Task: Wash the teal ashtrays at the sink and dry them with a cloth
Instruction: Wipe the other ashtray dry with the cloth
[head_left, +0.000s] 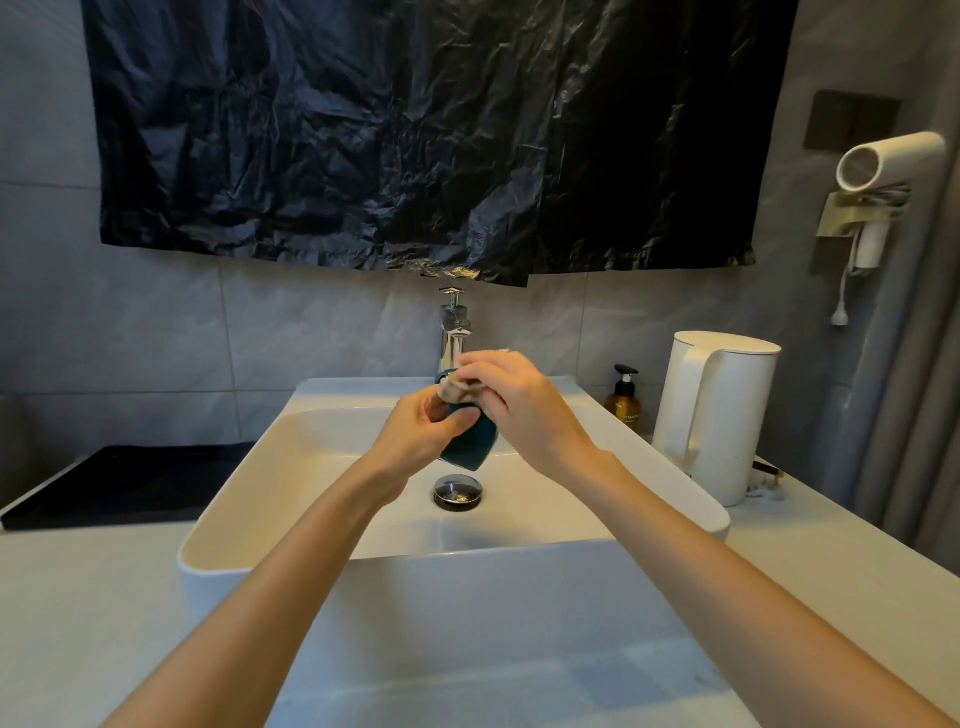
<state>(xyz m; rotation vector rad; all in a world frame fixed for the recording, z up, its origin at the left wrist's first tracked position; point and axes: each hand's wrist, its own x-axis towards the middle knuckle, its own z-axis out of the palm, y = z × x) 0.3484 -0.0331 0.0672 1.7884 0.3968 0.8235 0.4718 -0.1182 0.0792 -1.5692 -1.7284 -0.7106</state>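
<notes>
Pale counter (78, 597) with white basin (415, 571), black tray (130, 483) (left), amber pump bottle (625, 402) and white kettle (727, 415) (right).

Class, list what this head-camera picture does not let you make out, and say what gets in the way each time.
Head view only.
Inside of the teal ashtray: covered by the cloth and right hand; the left hand hides one side.
Whether the tap runs: spout behind the right hand.
Label of the brown pump bottle: too small.
Wall behind the black plastic sheet: covered.

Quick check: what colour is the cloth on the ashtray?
Beige, best seen in the head view: the cloth, held by the right hand against the teal ashtray.
</notes>
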